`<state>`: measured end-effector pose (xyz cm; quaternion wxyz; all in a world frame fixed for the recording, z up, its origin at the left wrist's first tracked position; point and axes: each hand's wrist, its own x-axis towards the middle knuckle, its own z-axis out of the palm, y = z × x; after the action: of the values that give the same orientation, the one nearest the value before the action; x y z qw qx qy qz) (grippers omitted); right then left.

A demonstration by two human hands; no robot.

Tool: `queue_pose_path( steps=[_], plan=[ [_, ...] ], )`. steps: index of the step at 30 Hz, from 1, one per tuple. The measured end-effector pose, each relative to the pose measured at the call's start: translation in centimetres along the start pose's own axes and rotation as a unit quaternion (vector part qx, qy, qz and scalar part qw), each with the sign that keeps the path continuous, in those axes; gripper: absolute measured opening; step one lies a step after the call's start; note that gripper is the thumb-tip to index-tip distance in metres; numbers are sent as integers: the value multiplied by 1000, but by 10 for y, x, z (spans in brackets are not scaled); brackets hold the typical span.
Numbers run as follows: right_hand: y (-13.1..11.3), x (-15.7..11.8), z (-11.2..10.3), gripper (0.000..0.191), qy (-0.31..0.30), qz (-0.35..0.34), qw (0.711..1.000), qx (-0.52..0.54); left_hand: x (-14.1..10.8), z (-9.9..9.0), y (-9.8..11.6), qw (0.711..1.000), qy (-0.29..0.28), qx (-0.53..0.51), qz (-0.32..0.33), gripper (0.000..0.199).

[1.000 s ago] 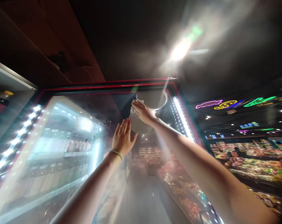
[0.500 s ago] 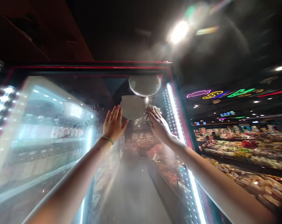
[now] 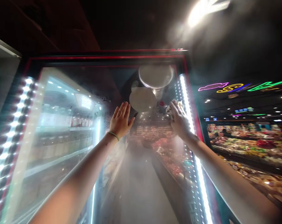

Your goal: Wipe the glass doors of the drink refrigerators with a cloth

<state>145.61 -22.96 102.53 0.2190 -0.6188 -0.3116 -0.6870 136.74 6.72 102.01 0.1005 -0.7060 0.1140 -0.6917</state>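
In front of me stands a tall glass door [image 3: 134, 174] with a dark, red-lined frame. My left hand [image 3: 120, 119] lies flat against the glass left of centre, fingers stretched and holding nothing; a thin greenish band circles that wrist. Close to the door's right edge, my right hand [image 3: 180, 121] presses a crumpled pale wiping cloth [image 3: 169, 109] to the pane. Most of the cloth is hidden under the fingers. A whitish rounded patch [image 3: 143, 99] shows in the glass between both hands, and a larger pale oval [image 3: 156, 76] above it.
Bright LED strips line the door's left side [image 3: 12, 124] and right side [image 3: 197, 165]. Lit shelves with bottles [image 3: 54, 140] show through or in the glass; I cannot tell which. Beyond the door at right are produce displays [image 3: 255, 149] and coloured neon signs [image 3: 234, 87].
My right hand has slid rightward across the glass with the cloth, away from the rounded patch. My left hand stays flat on the pane. The whole view has shifted slightly.
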Motion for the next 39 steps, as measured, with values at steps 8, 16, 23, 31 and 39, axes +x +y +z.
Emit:
queue_pose_path(
  steps=[8,16,23,31,39],
  plan=[
    [-2,28,12,63,75,38,996,-15,-42,-36,-50,996,-51,73,4,62],
    [-48,56,28,63,43,142,988,-43,-89,-74,-125,992,-37,106,-51,59],
    [-178,89,104,61,1,93,992,-83,-139,-110,-203,996,-11,69,-50,56],
    [-369,122,222,59,3,-33,999,23,-213,-154,-289,995,8,68,-67,58],
    [-535,118,284,54,-81,-108,987,92,-247,-196,-332,996,10,70,-59,57]
  ],
)
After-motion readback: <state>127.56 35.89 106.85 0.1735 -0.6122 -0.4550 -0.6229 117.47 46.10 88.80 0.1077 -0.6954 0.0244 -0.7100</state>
